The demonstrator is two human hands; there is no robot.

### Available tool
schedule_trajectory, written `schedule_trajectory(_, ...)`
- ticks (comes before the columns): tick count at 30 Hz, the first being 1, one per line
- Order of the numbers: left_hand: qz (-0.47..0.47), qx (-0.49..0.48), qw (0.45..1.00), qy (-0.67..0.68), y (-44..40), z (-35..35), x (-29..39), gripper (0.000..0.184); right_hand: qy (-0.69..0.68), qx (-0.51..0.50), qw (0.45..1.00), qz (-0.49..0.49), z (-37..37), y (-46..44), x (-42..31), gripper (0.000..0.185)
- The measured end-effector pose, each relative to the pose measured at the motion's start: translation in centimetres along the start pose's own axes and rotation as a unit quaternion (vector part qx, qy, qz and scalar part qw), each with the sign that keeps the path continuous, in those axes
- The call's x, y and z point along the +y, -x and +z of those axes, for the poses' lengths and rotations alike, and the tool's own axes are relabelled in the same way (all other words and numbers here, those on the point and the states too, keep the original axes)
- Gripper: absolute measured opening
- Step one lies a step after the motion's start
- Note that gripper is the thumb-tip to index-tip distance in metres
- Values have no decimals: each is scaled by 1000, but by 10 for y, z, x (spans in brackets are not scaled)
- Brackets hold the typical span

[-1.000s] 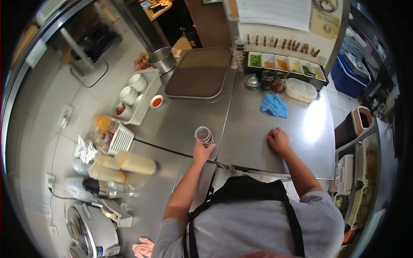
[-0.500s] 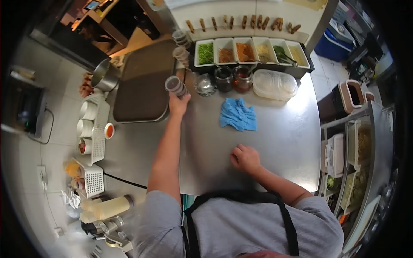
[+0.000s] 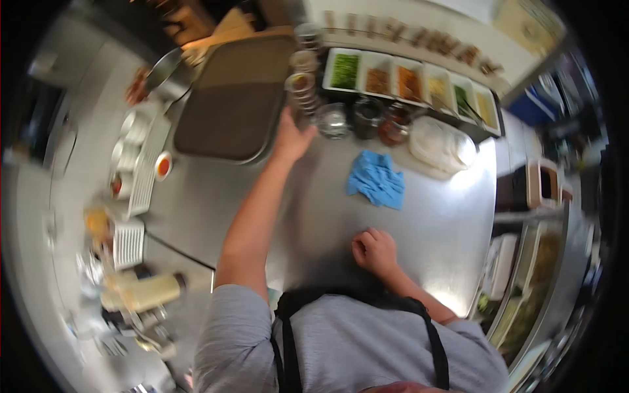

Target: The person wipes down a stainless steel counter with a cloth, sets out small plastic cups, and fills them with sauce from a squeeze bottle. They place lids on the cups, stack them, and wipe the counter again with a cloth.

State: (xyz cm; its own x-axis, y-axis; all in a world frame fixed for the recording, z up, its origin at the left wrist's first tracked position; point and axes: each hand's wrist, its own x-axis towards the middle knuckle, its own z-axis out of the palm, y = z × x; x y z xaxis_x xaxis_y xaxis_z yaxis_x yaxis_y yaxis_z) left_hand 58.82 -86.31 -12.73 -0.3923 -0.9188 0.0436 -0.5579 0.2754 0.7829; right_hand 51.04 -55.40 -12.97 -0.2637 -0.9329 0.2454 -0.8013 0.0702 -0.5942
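Note:
My left hand reaches forward past the corner of a big brown tray. Its fingers are closed round the lower part of a stack of small clear plastic cups; the grip is partly blurred. Just behind, more stacked cups stand in a row. A round clear jar or cup sits to the right of the stack. My right hand rests loosely curled on the steel table, its inner fingers hidden, with no object showing in it. A crumpled blue cloth lies beyond that hand.
Along the back stand white tubs of chopped toppings, a dark jar, a jar of reddish liquid and a lidded plastic container. At left are a metal pot, a white basket and a small red-sauce bowl.
The camera view has turned and shifted. My left hand has moved the cup stack away from me, close to the other cups. My right hand stays curled on the table.

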Motion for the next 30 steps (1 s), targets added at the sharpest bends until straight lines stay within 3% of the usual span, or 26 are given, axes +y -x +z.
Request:
schedule_trajectory(1,17,-21,998,-58,24,-24,17,79,-1,-9,1000,17,3,3,0,8)
schedule_trajectory(2,101,3,989,-108,50,-48,26,76,-6,-24,999,32,6,6,-2,7)
schedule_trajectory(7,84,73,975,-195,170,-186,61,71,26,-8,1000,11,9,6,-14,3)
schedule_trajectory(10,91,214,925,-301,236,-263,64,72,49,-2,999,-13,12,6,-9,6)
schedule_trajectory(14,9,419,820,-389,321,-353,36,71,74,4,997,-10,21,8,-2,9)
schedule_trajectory(17,-124,461,778,-407,366,-391,-19,72,85,10,996,27,27,6,-9,9)
schedule_trajectory(20,-216,366,874,-235,388,-404,-66,72,75,7,997,-8,51,4,-22,9)
schedule_trajectory(23,-153,304,937,-84,389,-408,-99,64,70,-26,997,-10,79,-4,-64,10)
schedule_trajectory(26,-121,265,956,-30,384,-421,-99,58,86,-25,994,-65,111,-7,-117,7)
schedule_trajectory(30,-56,259,958,109,381,-497,-82,60,94,-33,983,-152,138,-8,-150,5)
